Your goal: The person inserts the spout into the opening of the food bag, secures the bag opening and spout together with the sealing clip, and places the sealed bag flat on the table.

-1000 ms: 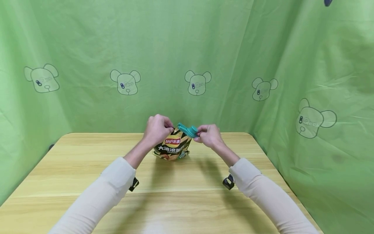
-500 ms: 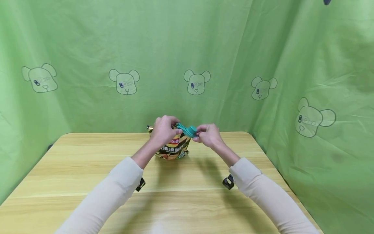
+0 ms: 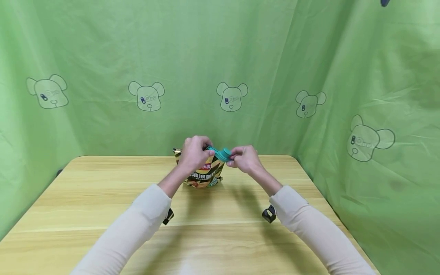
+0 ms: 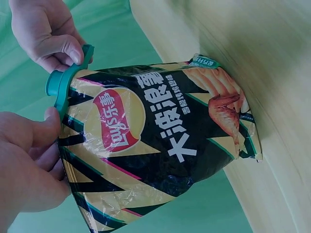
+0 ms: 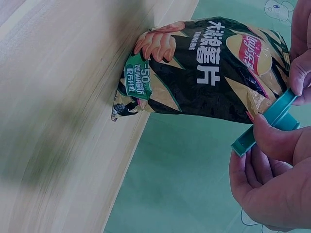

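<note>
A black-and-gold bag of potato chips stands on the table with its printed front toward me. A teal bag clip with a round capped spout lies across one part of the bag's top edge. My left hand pinches the clip's left end at the bag's top, its thumb on the near side. My right hand pinches the opposite end, which juts out past the bag's side. In the left wrist view, the top edge beyond my left hand is outside the clip.
The light wood table extends toward me from the bag, which stands near its far edge. A green curtain with bear-head drawings surrounds the back and sides. A black wrist device hangs below the right sleeve.
My left hand has moved right along the bag's top, from the bag's edge onto the clip's left end. The clip now looks pressed flatter. My right hand has stayed in place.
</note>
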Motion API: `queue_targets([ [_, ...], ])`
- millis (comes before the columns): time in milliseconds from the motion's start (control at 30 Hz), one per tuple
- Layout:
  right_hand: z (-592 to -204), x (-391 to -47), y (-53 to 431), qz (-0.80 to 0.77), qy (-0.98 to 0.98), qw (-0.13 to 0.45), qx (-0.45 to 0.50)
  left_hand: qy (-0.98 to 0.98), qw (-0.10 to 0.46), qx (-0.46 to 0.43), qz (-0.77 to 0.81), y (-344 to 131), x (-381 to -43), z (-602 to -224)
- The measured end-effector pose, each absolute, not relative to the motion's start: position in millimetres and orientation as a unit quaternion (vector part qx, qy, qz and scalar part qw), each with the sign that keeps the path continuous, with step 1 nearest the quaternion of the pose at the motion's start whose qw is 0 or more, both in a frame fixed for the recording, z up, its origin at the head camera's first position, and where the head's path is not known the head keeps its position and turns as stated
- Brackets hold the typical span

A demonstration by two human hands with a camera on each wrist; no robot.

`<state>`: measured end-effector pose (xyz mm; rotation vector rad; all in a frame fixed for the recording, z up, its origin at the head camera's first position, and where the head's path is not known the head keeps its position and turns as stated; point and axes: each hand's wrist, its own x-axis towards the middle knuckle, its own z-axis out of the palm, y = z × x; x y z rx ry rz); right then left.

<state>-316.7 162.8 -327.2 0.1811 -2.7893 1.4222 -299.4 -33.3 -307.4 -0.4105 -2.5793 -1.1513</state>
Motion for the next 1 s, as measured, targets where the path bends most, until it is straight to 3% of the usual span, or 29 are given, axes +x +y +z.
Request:
queue_targets([
  [1000, -325.0, -314.5, 164.5, 0.451, -0.891, -0.003, 0.062, -0.881, 0.18, -0.137, -0.414, -26.2, -300.2, -315.0],
])
